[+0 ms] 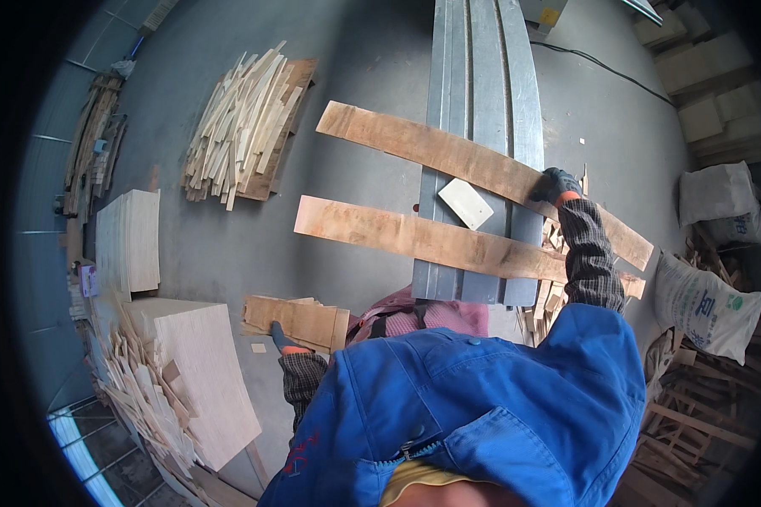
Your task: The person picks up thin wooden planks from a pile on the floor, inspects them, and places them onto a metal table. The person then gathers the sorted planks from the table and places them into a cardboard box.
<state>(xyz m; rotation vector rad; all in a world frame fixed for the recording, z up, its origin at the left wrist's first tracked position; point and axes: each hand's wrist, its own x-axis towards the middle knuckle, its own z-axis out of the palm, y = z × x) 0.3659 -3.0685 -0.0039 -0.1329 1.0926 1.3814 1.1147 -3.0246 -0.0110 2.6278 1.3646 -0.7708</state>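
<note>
My left hand (286, 340), in a dark glove with an orange cuff, is closed on the near edge of a small stack of thin wooden boards (300, 321). Its thumb lies on top, and the other fingers are hidden. My right hand (560, 184), gloved the same way, grips a long brown wooden board (431, 145) near its right part. That board lies slanted across the grooved grey metal table (484, 76). Nearer to me, a second long board (414, 237) crosses the table, apart from the first. A small white block (465, 204) sits between them.
Loose wood strips form a pile (245, 127) on the floor at far left. Tall stacks of pale sheets (207, 372) stand at near left. White sacks (706, 304) and wood scraps line the right side. A black cable (604, 66) runs across the floor behind the table.
</note>
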